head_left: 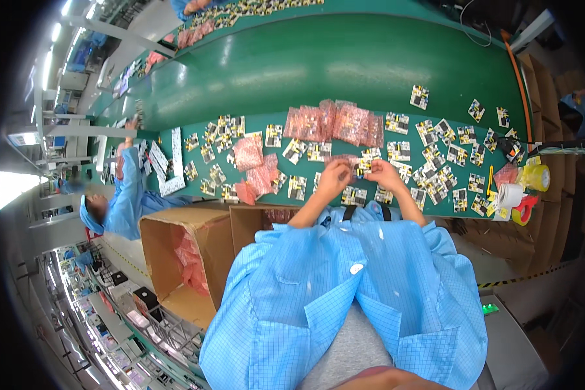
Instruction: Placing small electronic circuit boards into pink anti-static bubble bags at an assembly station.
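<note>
In front of my chest, both my hands work close together over the near edge of the green bench. My right hand (386, 174) is closed on a small circuit board (362, 171) with black, white and yellow parts. My left hand (335, 179) is closed at the edge of a pink bubble bag (342, 158), against the left side of that board. Fingers partly hide where bag and board meet. Just beyond lies a row of pink bubble bags (352, 123), with boards showing faintly inside some. Loose circuit boards (319, 151) lie around my hands.
More pink bags (261, 175) lie to the left. Tape rolls (535, 177) stand at the bench's right end. An open cardboard box (169, 260) with pink bags sits below at left. Farther left, a person in blue (125, 195) works at the bench (253, 71).
</note>
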Tool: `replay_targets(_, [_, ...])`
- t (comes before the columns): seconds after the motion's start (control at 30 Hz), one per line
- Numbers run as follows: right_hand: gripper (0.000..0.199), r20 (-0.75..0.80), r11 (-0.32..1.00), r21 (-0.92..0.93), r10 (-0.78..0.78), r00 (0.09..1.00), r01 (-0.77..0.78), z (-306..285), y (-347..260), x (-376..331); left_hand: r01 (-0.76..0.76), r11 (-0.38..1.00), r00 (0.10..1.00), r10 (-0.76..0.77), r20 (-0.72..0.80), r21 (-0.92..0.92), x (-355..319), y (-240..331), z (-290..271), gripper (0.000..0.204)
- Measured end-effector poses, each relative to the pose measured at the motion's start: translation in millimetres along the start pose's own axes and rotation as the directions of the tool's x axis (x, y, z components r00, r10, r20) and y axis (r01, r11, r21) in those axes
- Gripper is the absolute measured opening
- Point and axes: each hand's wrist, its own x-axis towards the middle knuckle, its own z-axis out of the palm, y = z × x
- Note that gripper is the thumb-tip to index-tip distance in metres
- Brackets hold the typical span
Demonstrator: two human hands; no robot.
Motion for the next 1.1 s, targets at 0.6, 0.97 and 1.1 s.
replay_targets(0.6, [0.034, -0.108, 0.999, -0.038, -0.017, 0.994, 0.013, 31, -26, -2, 0.001, 1.0, 0.996, -0.001, -0.087, 0.007, 17, 24, -22, 0.011])
replay_targets(0.97, [0.049, -0.241, 0.962, 0.261, 0.141, 0.96, -0.076, 40, -61, -22, -0.023, 0.997, 0.991, 0.033, -0.127, 0.079, 16, 29, -21, 0.013])
replay_targets(1.1, [0.046, -0.271, 0.961, 0.27, 0.134, 0.953, -0.059, 40, -63, -22, -0.025, 0.99, 0.989, 0.045, -0.144, 0.139, 19, 39, -25, 0.012])
